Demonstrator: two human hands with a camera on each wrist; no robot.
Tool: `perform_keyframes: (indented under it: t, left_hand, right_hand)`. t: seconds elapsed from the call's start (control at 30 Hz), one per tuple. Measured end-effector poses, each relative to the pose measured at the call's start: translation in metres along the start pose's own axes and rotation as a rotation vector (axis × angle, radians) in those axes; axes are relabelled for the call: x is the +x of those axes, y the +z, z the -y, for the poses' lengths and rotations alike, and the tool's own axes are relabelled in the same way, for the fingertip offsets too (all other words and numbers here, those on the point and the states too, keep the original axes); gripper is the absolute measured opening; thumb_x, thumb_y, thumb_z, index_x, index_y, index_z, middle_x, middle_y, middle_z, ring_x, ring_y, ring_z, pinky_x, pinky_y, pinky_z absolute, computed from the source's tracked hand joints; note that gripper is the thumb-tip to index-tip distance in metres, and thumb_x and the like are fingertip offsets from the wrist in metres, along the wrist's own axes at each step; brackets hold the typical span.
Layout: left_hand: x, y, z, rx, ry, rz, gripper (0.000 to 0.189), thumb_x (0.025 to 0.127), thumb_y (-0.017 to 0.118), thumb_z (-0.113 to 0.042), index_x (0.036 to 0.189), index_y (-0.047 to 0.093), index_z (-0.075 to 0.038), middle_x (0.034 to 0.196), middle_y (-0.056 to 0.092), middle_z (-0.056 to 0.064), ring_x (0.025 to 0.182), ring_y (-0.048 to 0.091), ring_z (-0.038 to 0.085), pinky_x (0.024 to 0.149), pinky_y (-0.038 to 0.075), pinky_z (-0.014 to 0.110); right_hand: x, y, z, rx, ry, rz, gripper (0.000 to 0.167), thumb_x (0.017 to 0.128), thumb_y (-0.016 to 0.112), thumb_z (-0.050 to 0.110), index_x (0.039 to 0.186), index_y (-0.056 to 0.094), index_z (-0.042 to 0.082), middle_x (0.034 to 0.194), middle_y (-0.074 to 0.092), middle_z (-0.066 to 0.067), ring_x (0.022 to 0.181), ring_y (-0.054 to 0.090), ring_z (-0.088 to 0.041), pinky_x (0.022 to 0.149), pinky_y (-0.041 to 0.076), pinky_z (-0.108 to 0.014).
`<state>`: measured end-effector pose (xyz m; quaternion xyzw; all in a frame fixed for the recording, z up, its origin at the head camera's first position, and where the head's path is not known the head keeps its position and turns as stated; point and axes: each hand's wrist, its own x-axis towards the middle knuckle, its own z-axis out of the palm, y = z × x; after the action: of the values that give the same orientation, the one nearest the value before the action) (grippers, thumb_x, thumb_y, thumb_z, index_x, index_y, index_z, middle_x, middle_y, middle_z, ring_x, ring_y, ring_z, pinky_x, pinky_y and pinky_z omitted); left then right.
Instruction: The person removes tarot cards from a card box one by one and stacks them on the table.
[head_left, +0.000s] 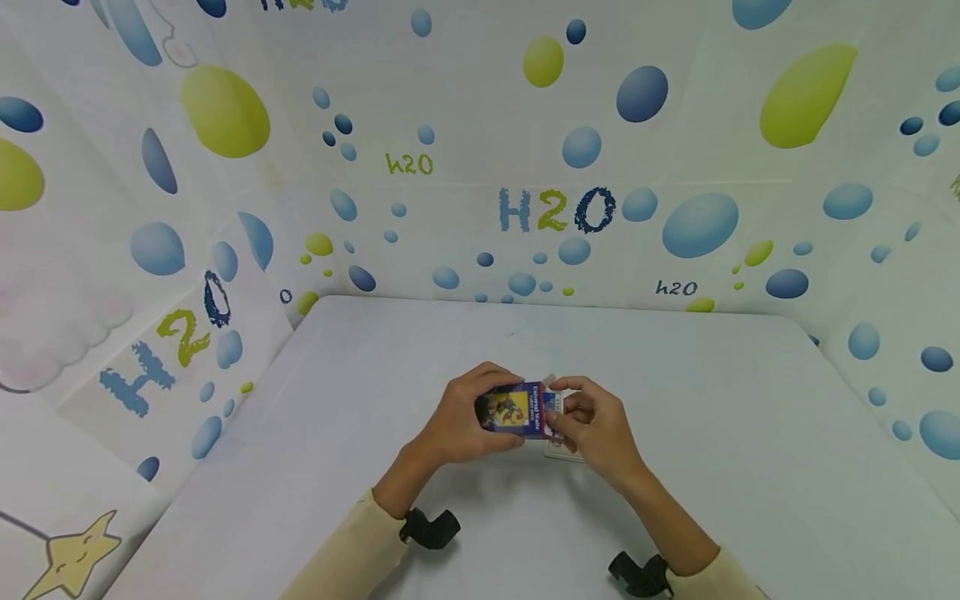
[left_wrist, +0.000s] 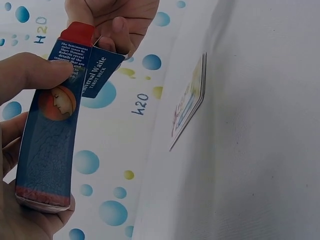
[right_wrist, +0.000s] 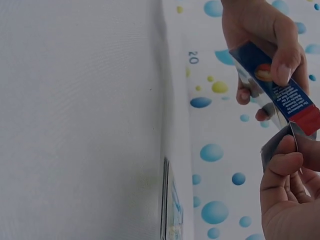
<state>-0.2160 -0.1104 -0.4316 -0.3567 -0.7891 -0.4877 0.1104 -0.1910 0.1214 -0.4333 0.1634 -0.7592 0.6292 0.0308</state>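
My left hand [head_left: 463, 417] grips a blue tarot card box [head_left: 508, 410], its thumb along one narrow side and fingers along the other. A picture with yellow shows on the box's face in the head view. At the box's right end, my right hand [head_left: 603, 425] pinches the opened lid flap [right_wrist: 276, 144] between thumb and fingers. Lettering on that flap [left_wrist: 102, 71] reads "Universal Waite Tarot Deck". A red side tab [left_wrist: 79, 33] stands out at the same end. The inside of the box is hidden.
Below the right hand, a thin stack of cards [head_left: 561, 452] lies on the white table [head_left: 675, 375]. A patterned sheet [head_left: 480, 125] with blue and green drops rises behind the table and along its sides. Dark wrist cameras [head_left: 431, 529] sit near both sleeves.
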Motion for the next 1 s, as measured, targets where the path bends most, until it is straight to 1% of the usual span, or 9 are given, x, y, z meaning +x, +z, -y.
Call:
perform_keyframes:
  t: [0.13,0.3,0.4,0.47,0.6,0.73,0.9,0.97,1.0]
  left_hand:
    - [0.001,-0.001,-0.004,-0.001,-0.033,-0.01,0.068,0.065,0.094,-0.009,0.128,0.067,-0.01,0.123,0.064,0.005,0.111,0.06,0.022,0.097,0.053,0.037]
    - [0.001,-0.005,-0.018,-0.022,-0.048,-0.022,0.064,0.065,0.09,0.001,0.124,0.067,0.0,0.121,0.064,0.014,0.109,0.06,0.03,0.097,0.053,0.04]
    - [0.001,-0.008,-0.021,-0.036,-0.052,-0.027,0.062,0.065,0.089,0.003,0.123,0.066,0.002,0.12,0.064,0.016,0.109,0.06,0.033,0.098,0.052,0.04]
    - [0.0,-0.008,-0.017,-0.039,-0.055,-0.031,0.063,0.066,0.089,0.001,0.124,0.066,0.001,0.121,0.064,0.015,0.11,0.06,0.032,0.098,0.052,0.04]
    - [-0.001,-0.006,-0.002,-0.031,-0.05,-0.037,0.067,0.066,0.092,-0.006,0.127,0.067,-0.007,0.124,0.064,0.009,0.112,0.059,0.026,0.099,0.052,0.04]
    - [-0.002,-0.006,0.009,-0.027,-0.022,-0.043,0.066,0.067,0.093,-0.015,0.128,0.068,-0.013,0.123,0.065,0.002,0.112,0.059,0.021,0.098,0.052,0.038]
    - [-0.003,-0.007,0.011,-0.035,-0.023,-0.052,0.066,0.066,0.092,-0.015,0.127,0.068,-0.012,0.123,0.065,0.003,0.111,0.059,0.022,0.097,0.052,0.038]
    - [-0.003,-0.009,0.002,-0.043,-0.033,-0.055,0.066,0.065,0.092,-0.011,0.126,0.068,-0.007,0.122,0.065,0.008,0.11,0.059,0.026,0.096,0.052,0.038]
    - [-0.003,-0.01,0.002,-0.049,-0.036,-0.056,0.066,0.065,0.091,-0.008,0.126,0.067,-0.005,0.122,0.065,0.01,0.11,0.059,0.028,0.097,0.052,0.038]
  right_hand:
    - [0.001,-0.002,-0.003,0.032,0.008,-0.008,0.031,0.093,0.069,-0.001,0.122,0.063,0.007,0.082,0.061,-0.017,0.056,0.053,-0.014,0.049,0.046,-0.024]
    - [0.002,-0.003,-0.003,0.049,0.019,-0.027,0.031,0.092,0.068,-0.002,0.122,0.064,0.004,0.082,0.059,-0.018,0.055,0.052,-0.014,0.049,0.045,-0.023]
    - [0.002,-0.004,-0.002,0.059,0.032,-0.033,0.032,0.092,0.068,-0.002,0.124,0.062,0.001,0.082,0.059,-0.018,0.055,0.052,-0.014,0.049,0.046,-0.023]
    - [0.002,-0.004,-0.002,0.068,0.041,-0.039,0.032,0.092,0.068,-0.003,0.124,0.062,0.0,0.082,0.059,-0.018,0.056,0.053,-0.014,0.049,0.047,-0.023]
    - [0.002,-0.004,-0.001,0.084,0.052,-0.058,0.032,0.092,0.068,-0.003,0.123,0.063,0.002,0.083,0.059,-0.017,0.056,0.053,-0.014,0.049,0.048,-0.024]
    - [0.002,-0.004,-0.002,0.1,0.062,-0.072,0.031,0.092,0.067,-0.004,0.122,0.064,0.004,0.082,0.059,-0.016,0.057,0.053,-0.015,0.049,0.047,-0.024]
    - [0.002,-0.004,-0.003,0.1,0.07,-0.093,0.031,0.091,0.068,-0.005,0.121,0.062,-0.002,0.082,0.06,-0.016,0.057,0.053,-0.017,0.049,0.048,-0.025]
    - [0.002,-0.004,-0.003,0.104,0.074,-0.104,0.031,0.09,0.068,-0.005,0.12,0.061,-0.003,0.082,0.059,-0.017,0.058,0.053,-0.017,0.049,0.048,-0.026]
    - [0.002,-0.003,-0.003,0.108,0.077,-0.109,0.031,0.09,0.068,-0.005,0.12,0.061,-0.004,0.082,0.058,-0.017,0.058,0.053,-0.016,0.049,0.048,-0.026]
